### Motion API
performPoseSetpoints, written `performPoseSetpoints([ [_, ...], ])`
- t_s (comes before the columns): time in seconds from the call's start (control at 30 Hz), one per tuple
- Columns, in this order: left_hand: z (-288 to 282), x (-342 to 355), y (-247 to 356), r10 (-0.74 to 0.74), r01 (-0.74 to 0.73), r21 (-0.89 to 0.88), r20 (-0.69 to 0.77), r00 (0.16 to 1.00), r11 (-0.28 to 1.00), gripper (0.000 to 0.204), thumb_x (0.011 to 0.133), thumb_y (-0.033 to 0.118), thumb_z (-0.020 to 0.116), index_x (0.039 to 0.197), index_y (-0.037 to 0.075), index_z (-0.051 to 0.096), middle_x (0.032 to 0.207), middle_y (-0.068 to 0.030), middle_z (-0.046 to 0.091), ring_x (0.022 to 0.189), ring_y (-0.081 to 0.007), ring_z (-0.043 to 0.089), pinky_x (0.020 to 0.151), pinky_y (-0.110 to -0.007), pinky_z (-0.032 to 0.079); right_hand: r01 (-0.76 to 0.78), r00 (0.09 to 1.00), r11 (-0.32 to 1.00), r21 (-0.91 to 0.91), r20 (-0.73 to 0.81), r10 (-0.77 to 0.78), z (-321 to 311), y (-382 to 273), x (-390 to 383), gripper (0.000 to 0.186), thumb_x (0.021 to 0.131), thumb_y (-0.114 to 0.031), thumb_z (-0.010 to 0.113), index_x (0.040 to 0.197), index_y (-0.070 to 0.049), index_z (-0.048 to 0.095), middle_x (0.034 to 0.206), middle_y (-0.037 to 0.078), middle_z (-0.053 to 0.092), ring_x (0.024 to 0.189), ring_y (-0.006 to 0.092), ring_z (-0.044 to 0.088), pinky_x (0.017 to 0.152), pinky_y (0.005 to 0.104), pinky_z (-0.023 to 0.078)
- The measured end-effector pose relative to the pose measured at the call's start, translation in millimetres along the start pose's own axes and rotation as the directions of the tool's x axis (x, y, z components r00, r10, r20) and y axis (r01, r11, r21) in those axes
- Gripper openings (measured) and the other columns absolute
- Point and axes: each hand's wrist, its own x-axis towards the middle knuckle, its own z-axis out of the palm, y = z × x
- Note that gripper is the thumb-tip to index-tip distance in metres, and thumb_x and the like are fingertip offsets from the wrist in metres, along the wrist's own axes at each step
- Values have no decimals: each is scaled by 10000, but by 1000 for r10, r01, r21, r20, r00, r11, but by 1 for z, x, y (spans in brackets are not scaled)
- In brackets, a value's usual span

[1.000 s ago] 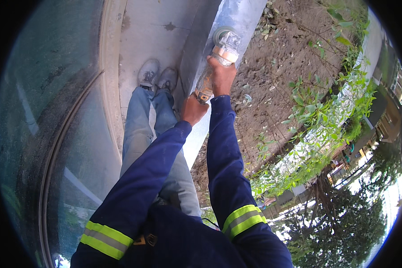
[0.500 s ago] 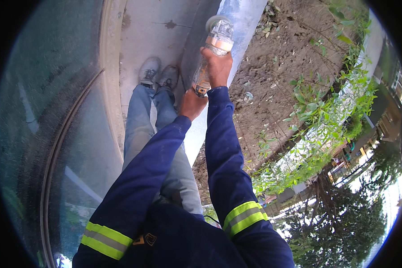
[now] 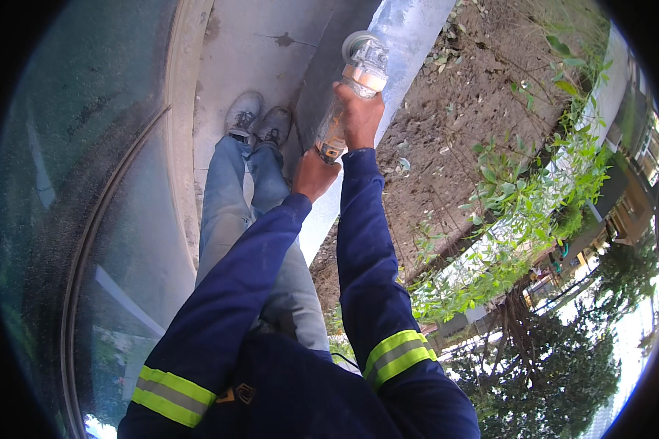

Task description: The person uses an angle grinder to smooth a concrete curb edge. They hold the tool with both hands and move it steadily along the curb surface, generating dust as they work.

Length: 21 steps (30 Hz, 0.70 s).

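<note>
Both hands pushed the angle grinder (image 3: 359,69) farther up the curb (image 3: 410,29)

Bright daylight, soft shadows, sharp centre, fisheye-bent dark rim.

Both sleeves (image 3: 359,263) are dark blue with a yellow-green reflective band edged in grey. The jeans (image 3: 234,190) are faded blue, the shoes (image 3: 256,121) grey. Above the hands, the grinder (image 3: 359,69) is silver-grey with an orange strip. Right of them, brown soil (image 3: 476,102) and green leaves (image 3: 520,212).
</note>
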Motion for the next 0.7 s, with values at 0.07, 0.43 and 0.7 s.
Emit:
performPoseSetpoints([
  [0.07,3,9,8,13,-14,66,5,1000,998,439,774,173,703,1140,-65,663,1068,-301,729,1084,-466,682,917,-506,546,-16,999,999,34,-28,17,-4,-4,13,498,755,-156,850,1167,49,658,1029,110,726,862,205,679,798,365,546],
  [0.43,23,-16,-25,6,-9,145,21,1000,989,347,817,70,702,1130,-74,665,995,-268,749,1028,-400,738,822,-443,563,-50,995,997,63,-86,55,-36,23,-19,492,764,-185,844,1160,50,670,1026,108,729,861,199,680,802,356,543],
  [0.7,16,-12,-33,48,-54,-108,-53,997,993,354,818,70,685,1139,-76,647,1015,-312,731,1060,-425,718,843,-450,560,-85,995,973,-215,-62,73,-4,11,-19,575,729,-235,870,1156,79,647,1034,169,742,897,241,714,840,367,562],
])
